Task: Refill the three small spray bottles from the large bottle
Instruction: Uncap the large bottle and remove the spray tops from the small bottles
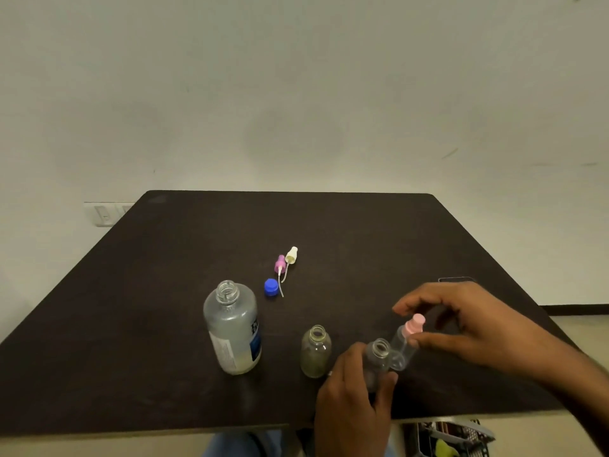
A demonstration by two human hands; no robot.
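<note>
1. Right hand (461, 328) closed around the clear small bottle with the pink spray head (406, 344), thumb pressed on its neck, forefinger curved above the pink top; bottle tilted, base toward the left hand.
2. Left hand (352, 390) wrapped around the open grey-tinted small bottle (377, 357), which touches the base of the pink-topped bottle.
3. Just left of that grey-tinted bottle, upright and open: the yellowish small bottle (315, 351), not touched by any hand.
4. Further left of the yellowish bottle: the large bottle (232, 328), upright, uncapped, with a blue and white label.
5. Behind the large bottle, toward the wall: blue cap (271, 287), then purple spray head (280, 264) and white spray head (291, 254), lying side by side with tubes toward the cap.
6. All resting on the dark table (131, 308).
</note>
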